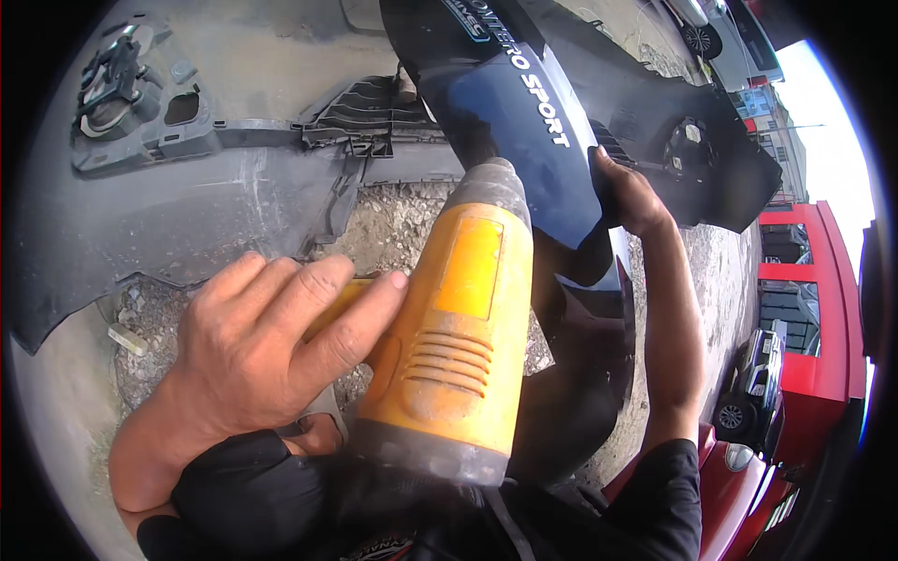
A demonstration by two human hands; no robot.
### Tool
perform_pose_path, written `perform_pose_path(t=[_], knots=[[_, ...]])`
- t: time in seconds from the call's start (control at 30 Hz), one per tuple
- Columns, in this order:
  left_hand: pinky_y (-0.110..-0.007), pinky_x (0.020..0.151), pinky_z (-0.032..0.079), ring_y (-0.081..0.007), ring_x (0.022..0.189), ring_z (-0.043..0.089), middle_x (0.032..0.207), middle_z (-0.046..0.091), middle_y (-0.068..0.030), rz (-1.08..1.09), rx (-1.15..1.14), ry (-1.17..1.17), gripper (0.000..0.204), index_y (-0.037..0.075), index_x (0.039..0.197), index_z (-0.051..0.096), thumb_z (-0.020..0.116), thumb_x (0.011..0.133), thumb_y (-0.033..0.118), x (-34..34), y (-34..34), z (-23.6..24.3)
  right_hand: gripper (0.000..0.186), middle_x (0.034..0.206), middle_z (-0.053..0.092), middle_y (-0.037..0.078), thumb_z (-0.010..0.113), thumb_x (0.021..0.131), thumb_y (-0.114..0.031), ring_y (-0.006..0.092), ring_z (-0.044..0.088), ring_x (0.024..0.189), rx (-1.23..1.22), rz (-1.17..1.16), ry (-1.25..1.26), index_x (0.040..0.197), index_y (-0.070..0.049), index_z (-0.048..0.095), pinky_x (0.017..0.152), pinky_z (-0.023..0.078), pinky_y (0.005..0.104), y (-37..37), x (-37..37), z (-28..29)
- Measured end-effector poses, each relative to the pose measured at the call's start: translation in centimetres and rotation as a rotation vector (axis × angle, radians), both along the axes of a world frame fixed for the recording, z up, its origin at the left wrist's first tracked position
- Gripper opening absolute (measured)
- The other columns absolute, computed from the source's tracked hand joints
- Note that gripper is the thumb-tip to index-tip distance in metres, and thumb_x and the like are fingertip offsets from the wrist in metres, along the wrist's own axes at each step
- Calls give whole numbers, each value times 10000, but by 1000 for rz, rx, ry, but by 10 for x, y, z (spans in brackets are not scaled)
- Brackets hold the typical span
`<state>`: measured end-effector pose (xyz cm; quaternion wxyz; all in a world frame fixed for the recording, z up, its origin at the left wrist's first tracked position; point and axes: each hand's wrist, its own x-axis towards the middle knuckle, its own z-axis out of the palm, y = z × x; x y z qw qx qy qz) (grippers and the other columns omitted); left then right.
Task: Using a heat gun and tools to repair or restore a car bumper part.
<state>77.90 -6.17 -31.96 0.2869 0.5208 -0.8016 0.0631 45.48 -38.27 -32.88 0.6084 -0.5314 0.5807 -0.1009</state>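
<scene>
My left hand (267,341) is wrapped round the handle of a yellow heat gun (449,327), with the forefinger lying along its body. The grey, worn nozzle of the heat gun points away from me, over a glossy black car body panel (552,187) with pale lettering. I cannot tell whether the nozzle touches the panel. On the panel's right edge, my right hand (636,196) grips it, with the thumb on top and the other fingers mostly hidden behind. The panel slants from the top of the view down towards my lap, where the heat gun covers part of it.
A large grey plastic bumper part (253,196) with brackets lies at the left. Another black bumper piece (730,159) is behind the panel. Rough gravel (398,224) shows between them. At the right are a red structure (809,299), parked vehicles (753,383) and a red car (725,486).
</scene>
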Motion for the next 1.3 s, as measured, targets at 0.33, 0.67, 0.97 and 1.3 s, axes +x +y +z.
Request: perform_pose_path(t=[0.33,0.67,0.97,1.3], knots=[[-308,578,456,-186,691,616,990,627,-95,-175,30,79,388,87,1269,606,581,915,244,-2,-12,-21,580,1091,696,107,452,1057,-481,173,662,910,-48,-192,99,1255,40,613,813,539,317,63,-70,-31],[-364,683,505,-265,803,668,1084,659,-141,-221,220,200,442,45,1279,564,635,867,189,-6,-16,-34,604,1067,698,118,449,1056,-489,153,664,883,-63,-336,81,1223,64,621,802,531,281,108,-98,-63],[-426,834,539,-363,975,697,1165,676,-180,-146,653,577,756,47,1318,498,872,694,254,-15,-22,-43,579,1023,695,91,430,1070,-468,126,634,908,-166,-245,161,1165,62,645,815,503,272,111,-92,-84],[-466,1074,421,-370,1279,536,1344,586,-191,-138,1006,520,846,66,1432,480,831,702,313,1,3,-74,549,1122,681,123,436,1077,-432,164,641,965,19,-271,-25,1211,69,617,885,508,299,92,-128,-134]])
